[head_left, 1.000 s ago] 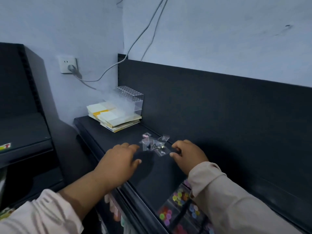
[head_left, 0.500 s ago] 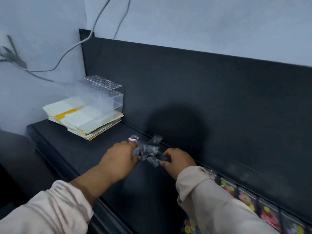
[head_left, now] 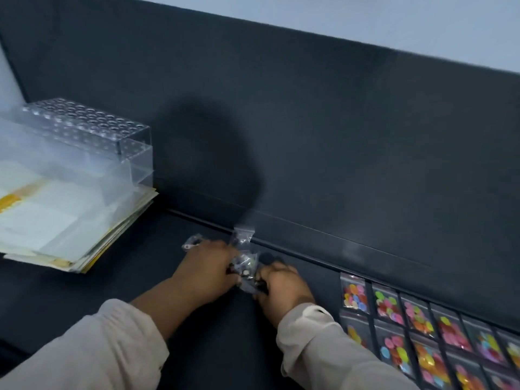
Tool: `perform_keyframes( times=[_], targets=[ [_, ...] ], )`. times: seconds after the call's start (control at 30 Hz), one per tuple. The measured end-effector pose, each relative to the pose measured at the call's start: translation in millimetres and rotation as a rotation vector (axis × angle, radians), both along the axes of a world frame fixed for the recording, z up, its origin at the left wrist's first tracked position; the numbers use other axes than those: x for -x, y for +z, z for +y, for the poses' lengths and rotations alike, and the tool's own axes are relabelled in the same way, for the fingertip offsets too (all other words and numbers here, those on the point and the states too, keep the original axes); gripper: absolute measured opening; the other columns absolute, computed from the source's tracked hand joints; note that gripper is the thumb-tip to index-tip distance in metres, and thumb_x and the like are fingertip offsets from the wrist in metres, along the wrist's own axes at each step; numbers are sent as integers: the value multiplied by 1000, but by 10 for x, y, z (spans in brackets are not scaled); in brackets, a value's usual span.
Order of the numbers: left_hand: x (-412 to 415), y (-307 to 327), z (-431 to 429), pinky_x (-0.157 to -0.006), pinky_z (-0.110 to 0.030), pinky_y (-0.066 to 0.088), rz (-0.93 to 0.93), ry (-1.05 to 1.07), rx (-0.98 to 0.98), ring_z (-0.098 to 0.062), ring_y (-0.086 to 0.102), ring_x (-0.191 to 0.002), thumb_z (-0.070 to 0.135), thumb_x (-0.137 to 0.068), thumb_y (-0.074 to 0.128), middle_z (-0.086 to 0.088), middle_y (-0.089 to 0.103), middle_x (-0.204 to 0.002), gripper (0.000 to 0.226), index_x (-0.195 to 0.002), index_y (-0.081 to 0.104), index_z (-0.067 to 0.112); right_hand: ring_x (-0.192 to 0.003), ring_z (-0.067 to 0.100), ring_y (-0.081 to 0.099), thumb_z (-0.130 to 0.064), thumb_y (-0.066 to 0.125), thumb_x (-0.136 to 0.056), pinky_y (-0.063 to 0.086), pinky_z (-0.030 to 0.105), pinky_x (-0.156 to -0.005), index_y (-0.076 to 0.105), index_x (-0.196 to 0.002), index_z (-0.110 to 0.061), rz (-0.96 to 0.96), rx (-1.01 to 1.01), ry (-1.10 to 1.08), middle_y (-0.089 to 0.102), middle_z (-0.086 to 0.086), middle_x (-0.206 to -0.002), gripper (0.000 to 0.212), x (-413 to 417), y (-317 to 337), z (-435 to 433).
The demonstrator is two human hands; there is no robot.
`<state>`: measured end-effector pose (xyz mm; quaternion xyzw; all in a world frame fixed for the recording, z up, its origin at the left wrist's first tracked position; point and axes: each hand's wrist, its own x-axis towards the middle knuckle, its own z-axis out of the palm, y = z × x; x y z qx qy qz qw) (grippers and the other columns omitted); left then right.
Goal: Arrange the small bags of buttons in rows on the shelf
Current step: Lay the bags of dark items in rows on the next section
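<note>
Black metal shelf (head_left: 140,291), and the big news is over on its right: the view has swung round so you can now see the laid-out rows of button bags (head_left: 422,333), two neat lines of colourful ones running along the back panel (head_left: 337,136). So a good part of the job looks done already. Meanwhile the hands have closed in. A second ago they sat apart on either side of the scattered bags; now the left hand (head_left: 205,266) and right hand (head_left: 281,285) are both curled round a scrunched-up bunch of clear bags (head_left: 244,266) squeezed between them, mid-shelf, well left of the rows. My guess is the loose ones are getting scooped up to carry over. Two got missed: one bag (head_left: 243,236) leaning by the back panel, and another (head_left: 191,243) just past the left knuckles.
</note>
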<state>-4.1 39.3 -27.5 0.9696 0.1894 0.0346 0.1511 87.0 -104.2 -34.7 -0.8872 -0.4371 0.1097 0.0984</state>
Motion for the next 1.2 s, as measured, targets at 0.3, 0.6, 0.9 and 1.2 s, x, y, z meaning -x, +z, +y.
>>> perform_keyframes(
  times=[0.3,0.6,0.9,1.2],
  targets=[
    [-107,-93,97,-81,-30,40,-198,40,29,-21,55,-92,25,-88,54,1,62,-93,13,-91,67,23,-104,25,56,-29,55,-87,43,25,-85,58,-105,-19,98,-139,-286,51,4,-118,21,6,-9,-15],
    [-10,152,-21,-64,-25,46,-388,467,1254,-14,65,-74,13,-97,48,-4,69,-84,14,-92,60,20,-108,31,55,-27,59,-81,47,30,-92,59,-101,-18,172,5,-408,47,10,-122,21,-5,5,147],
    [66,285,-156,-67,-30,47,-293,468,1667,-22,63,-81,12,-93,49,-8,66,-89,9,-95,58,13,-48,15,53,8,59,-78,45,21,-39,44,-73,-18,886,-592,-743,59,5,-65,30,47,212,-42],
    [2,559,-984,-61,-27,47,-246,377,1383,-20,64,-71,9,-91,59,-6,67,-78,7,-87,59,15,-57,16,63,19,51,-77,55,27,-56,56,-83,-12,1315,-899,-634,63,6,-68,32,195,626,-1007]
  ],
)
